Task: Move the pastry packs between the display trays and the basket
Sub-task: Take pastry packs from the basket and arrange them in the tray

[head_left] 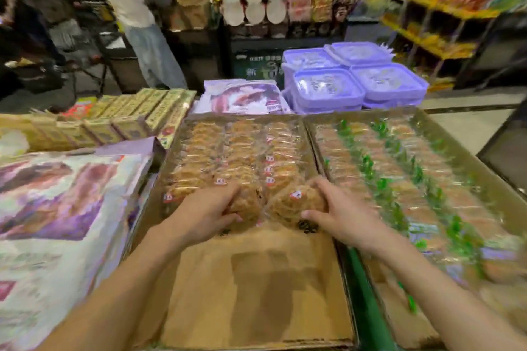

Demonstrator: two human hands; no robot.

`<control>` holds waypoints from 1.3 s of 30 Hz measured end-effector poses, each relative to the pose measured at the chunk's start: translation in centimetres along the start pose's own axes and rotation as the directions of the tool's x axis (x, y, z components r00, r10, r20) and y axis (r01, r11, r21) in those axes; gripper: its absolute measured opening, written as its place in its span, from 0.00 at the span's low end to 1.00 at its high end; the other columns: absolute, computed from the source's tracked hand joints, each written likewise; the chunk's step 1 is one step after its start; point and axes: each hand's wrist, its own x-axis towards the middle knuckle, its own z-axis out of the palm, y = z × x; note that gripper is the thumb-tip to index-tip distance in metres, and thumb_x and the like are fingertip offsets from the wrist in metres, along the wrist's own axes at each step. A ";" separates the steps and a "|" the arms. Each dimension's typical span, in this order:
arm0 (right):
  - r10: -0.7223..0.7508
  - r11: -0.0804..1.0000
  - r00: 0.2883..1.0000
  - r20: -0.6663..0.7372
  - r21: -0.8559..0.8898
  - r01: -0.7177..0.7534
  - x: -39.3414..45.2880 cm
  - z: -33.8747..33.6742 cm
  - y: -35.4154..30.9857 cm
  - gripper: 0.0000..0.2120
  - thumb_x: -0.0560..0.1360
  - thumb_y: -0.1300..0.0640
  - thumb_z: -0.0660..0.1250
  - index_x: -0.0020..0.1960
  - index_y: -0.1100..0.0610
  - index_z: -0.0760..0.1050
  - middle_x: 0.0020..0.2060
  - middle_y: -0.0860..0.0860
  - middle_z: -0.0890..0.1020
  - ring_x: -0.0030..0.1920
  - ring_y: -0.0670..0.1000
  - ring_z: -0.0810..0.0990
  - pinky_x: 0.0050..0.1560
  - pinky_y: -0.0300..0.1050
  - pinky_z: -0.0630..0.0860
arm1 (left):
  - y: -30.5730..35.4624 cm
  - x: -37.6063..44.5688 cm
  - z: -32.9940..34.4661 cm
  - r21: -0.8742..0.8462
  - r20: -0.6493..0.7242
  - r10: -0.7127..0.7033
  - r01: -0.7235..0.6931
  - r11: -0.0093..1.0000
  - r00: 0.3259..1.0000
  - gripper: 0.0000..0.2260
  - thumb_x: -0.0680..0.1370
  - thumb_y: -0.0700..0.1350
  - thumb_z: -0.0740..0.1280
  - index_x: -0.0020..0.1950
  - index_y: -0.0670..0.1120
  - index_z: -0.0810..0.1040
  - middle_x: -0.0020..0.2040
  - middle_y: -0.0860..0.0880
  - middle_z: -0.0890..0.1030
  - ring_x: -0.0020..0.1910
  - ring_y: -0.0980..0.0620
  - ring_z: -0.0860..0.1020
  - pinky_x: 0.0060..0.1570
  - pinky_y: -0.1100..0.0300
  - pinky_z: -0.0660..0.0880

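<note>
A single head-worn wide-angle camera looks forward and steeply down from just above the person's forearms. It sits close over the near display tray point(256, 279) on the tabletop, with a second tray point(484, 185) to the right. Toward the top edge it takes in the shop shelves point(427, 17) beyond, blurred and bent by the lens.

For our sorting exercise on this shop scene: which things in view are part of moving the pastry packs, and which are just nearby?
Part of the job:
left hand gripping a pastry pack
right hand gripping a second pack
cardboard tray, its near half bare
tray of green-marked packs

Just nearby:
purple lidded tubs
yellow boxes
large purple-printed bag
No basket shows.
</note>
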 end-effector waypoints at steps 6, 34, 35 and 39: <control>-0.135 0.856 0.982 0.136 -0.483 0.184 5.6 2.0 0.3 0.22 0.81 0.45 0.65 0.68 0.54 0.63 0.59 0.52 0.79 0.61 0.56 0.76 0.55 0.50 0.71 | -0.5 4.5 1.8 0.260 0.082 -0.039 0.017 0.965 0.996 0.18 0.79 0.54 0.66 0.66 0.49 0.68 0.60 0.47 0.76 0.61 0.44 0.75 0.57 0.50 0.72; -0.060 0.706 0.994 -0.092 -0.708 -0.023 9.7 8.5 -0.1 0.49 0.74 0.62 0.70 0.83 0.54 0.41 0.78 0.65 0.56 0.79 0.65 0.54 0.79 0.61 0.50 | -4.3 3.2 7.8 0.406 -0.156 0.220 -0.140 0.903 0.963 0.38 0.78 0.45 0.66 0.83 0.45 0.50 0.79 0.39 0.61 0.80 0.38 0.57 0.77 0.36 0.53; -0.054 0.717 0.994 -0.099 -0.697 -0.030 9.6 8.5 -0.3 0.49 0.74 0.62 0.70 0.82 0.54 0.39 0.79 0.65 0.54 0.80 0.64 0.52 0.79 0.61 0.48 | -4.1 3.2 7.5 0.416 -0.165 0.202 -0.118 0.902 0.966 0.38 0.79 0.46 0.65 0.83 0.46 0.47 0.81 0.40 0.57 0.81 0.39 0.53 0.78 0.36 0.49; -0.017 0.824 0.990 -0.140 -0.563 -0.065 7.0 7.7 -0.8 0.49 0.76 0.57 0.70 0.82 0.53 0.37 0.81 0.63 0.51 0.81 0.63 0.49 0.80 0.58 0.47 | -1.9 1.5 6.6 0.397 -0.148 0.069 -0.005 0.918 0.987 0.44 0.80 0.50 0.67 0.82 0.48 0.37 0.83 0.42 0.42 0.81 0.41 0.40 0.77 0.38 0.38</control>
